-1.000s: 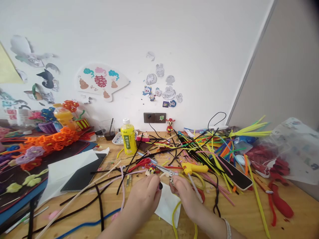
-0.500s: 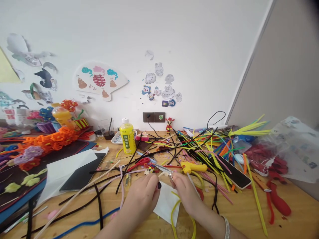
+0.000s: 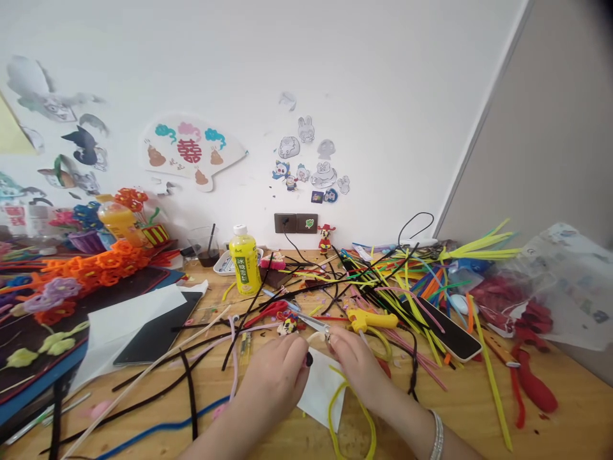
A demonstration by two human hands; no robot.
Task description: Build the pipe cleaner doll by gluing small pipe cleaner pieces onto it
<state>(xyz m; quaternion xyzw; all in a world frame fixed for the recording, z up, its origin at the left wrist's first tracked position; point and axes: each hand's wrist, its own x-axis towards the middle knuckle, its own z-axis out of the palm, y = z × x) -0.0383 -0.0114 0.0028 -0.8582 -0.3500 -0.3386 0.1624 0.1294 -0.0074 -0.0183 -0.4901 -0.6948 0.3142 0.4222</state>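
**Head view: both hands pinching a small piece over white paper**

Left hand [image 3: 280,377] and right hand [image 3: 357,370] are meeting fingertip to fingertip. Each is closing its fingers on a small pale piece [image 3: 313,337] between them; it is too small to identify. Probably a piece that size is calling for tips rather than a full grip. The white paper [image 3: 322,393] is lying directly under both hands, likely serving as a clean patch amid the clutter. A yellow pipe cleaner [image 3: 329,415] is looping out beneath the right hand; whether that hand is gripping it is unclear. Scissors [image 3: 313,324] are lying just beyond the fingertips, and a yellow glue gun [image 3: 371,319] is sitting just beyond the right hand, both within easy reach on the wooden table [image 3: 479,409].
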